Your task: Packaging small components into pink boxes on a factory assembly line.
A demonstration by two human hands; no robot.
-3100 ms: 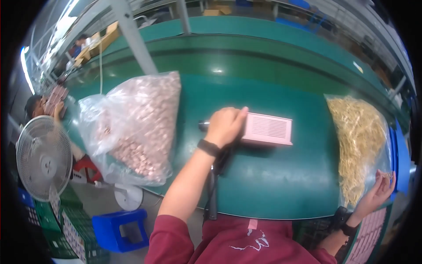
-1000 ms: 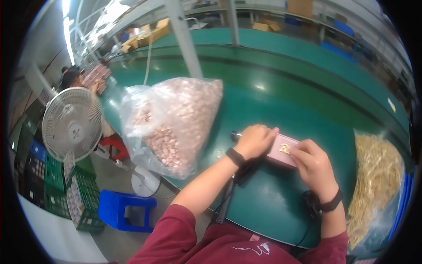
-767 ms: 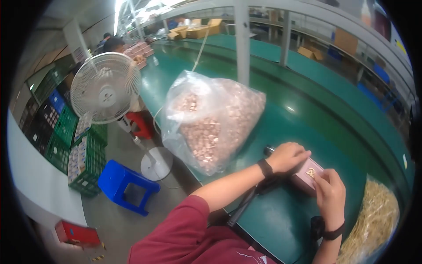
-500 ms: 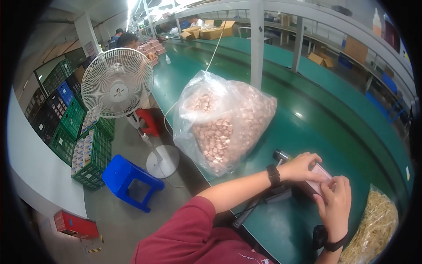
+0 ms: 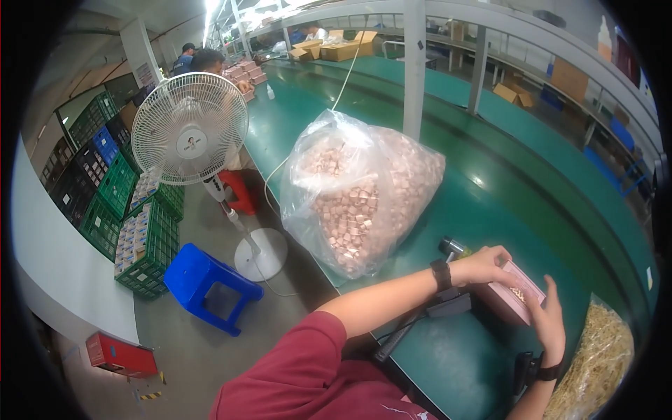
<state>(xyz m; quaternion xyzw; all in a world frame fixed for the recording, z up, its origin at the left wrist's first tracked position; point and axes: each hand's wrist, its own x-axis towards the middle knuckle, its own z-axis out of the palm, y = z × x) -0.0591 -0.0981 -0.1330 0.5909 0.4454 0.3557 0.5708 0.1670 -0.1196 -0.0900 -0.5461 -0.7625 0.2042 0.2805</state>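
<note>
Both hands are at a small pink box [image 5: 505, 302] above the green workbench, its upper face turned partly toward me and showing pale lettering or a pattern. My left hand [image 5: 483, 266] grips its left end, fingers bent over the edge. At the right end, my right hand [image 5: 549, 318] holds the box with the thumb against its face and the fingers along the far side. Just beyond my left hand lies a cylinder with a silvery end [image 5: 451, 246]. A dark device with a cable [image 5: 449, 306] sits below my left wrist.
A large clear bag of small pink pieces [image 5: 357, 203] stands on the bench [image 5: 483, 199]. At the right lies a bag of straw-coloured shreds [image 5: 595, 357]. A white fan [image 5: 190, 140], blue stool [image 5: 203, 280] and green crates [image 5: 145, 245] stand left. People work farther back.
My right hand has shifted outward and its fingers have straightened, uncovering more of the box's face. The box has tilted slightly. My left hand stays on its left end.
</note>
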